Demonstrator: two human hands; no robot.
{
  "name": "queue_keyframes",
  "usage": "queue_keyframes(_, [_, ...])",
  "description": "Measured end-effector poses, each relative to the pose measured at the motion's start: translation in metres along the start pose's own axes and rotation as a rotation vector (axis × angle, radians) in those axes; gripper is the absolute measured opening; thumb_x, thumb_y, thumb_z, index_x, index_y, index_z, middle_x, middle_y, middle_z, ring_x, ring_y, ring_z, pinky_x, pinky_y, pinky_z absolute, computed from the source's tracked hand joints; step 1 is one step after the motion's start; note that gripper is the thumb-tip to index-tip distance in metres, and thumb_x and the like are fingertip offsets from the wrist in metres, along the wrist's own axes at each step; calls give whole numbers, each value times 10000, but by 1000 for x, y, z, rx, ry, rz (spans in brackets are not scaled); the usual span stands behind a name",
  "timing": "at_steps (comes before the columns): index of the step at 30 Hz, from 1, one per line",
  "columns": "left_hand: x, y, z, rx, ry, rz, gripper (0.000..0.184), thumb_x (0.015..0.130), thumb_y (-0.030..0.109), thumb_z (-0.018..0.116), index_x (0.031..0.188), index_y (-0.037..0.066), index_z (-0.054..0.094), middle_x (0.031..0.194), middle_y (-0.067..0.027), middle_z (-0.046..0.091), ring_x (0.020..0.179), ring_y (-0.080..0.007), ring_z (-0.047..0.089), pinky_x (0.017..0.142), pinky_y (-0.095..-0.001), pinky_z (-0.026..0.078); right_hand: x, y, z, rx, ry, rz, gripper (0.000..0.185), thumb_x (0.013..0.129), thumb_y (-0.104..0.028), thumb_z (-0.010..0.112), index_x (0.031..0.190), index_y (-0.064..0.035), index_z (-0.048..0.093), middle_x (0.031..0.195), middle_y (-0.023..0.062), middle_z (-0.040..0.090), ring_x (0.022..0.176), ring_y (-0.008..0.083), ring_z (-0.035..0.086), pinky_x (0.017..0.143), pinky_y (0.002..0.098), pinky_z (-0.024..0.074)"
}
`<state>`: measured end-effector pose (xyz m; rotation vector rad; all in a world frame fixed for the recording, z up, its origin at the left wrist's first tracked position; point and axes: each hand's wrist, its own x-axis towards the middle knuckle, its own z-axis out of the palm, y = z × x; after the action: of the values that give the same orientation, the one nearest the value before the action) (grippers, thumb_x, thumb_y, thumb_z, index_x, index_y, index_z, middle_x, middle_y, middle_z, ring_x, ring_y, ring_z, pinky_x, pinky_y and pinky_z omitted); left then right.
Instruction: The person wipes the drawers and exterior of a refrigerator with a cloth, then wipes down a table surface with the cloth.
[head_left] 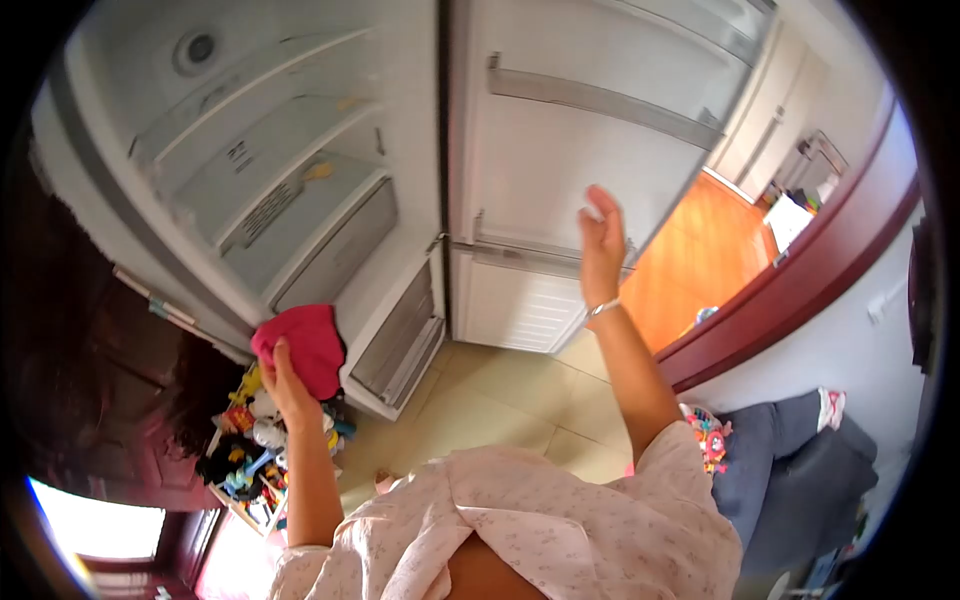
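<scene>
one pink cloth (pixel 308 345), bunched, no clear long axis, pinched in the left hand (pixel 288 388), the nearer, and projecting beyond its thumb at the refrigerator's (pixel 408 150) lower front edge, contact unclear. one right hand (pixel 602 245), empty, fingers loosely spread, before the upper door (pixel 570 155). counted: one cloth, one refrigerator, two doors standing open.

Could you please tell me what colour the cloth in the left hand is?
The cloth is deep pinkish red, seen best in the head view.
</scene>
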<state>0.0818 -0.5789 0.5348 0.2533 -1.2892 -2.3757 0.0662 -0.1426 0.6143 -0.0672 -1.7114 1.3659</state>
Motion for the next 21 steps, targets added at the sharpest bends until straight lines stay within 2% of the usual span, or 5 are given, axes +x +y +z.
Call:
queue_keyframes(5, [-3,-10,12,17,11,90,373,978,198,615,1312,56,526,1179,-49,621,1046,-168,604,893,-305,499,131,49,-113,-141,523,-60,445,940,-117,599,1359,-8,499,1390,116,522,1293,237,486,1079,343,376])
queue_keyframes(7, [-6,-7,17,50,57,105,358,985,213,605,1301,63,532,1169,-42,624,1035,-168,607,889,-304,501,185,79,-148,-151,569,-99,496,982,-250,544,1407,-6,464,1460,132,462,1339,257,451,1108,348,350])
queue_keyframes(13, [-4,-14,16,51,109,119,338,992,231,595,1289,78,541,1150,-34,629,1003,-159,614,860,-299,511,261,106,-178,349,204,317,722,987,-550,435,1524,-79,333,1548,95,378,1401,244,374,1151,342,287])
queue_keyframes(14, [-5,-11,18,42,136,96,328,992,230,597,1282,82,549,1146,-30,630,999,-155,615,854,-298,513,267,117,-180,214,238,275,743,980,-587,439,1524,-92,335,1524,82,414,1404,226,371,1156,335,282])
queue_keyframes(21, [0,-24,17,126,161,188,300,997,228,593,1255,78,573,1112,-16,633,984,-129,609,846,-272,507,214,102,-178,-104,257,90,600,1043,-329,451,1551,-76,257,1567,91,333,1404,231,365,1147,342,294])
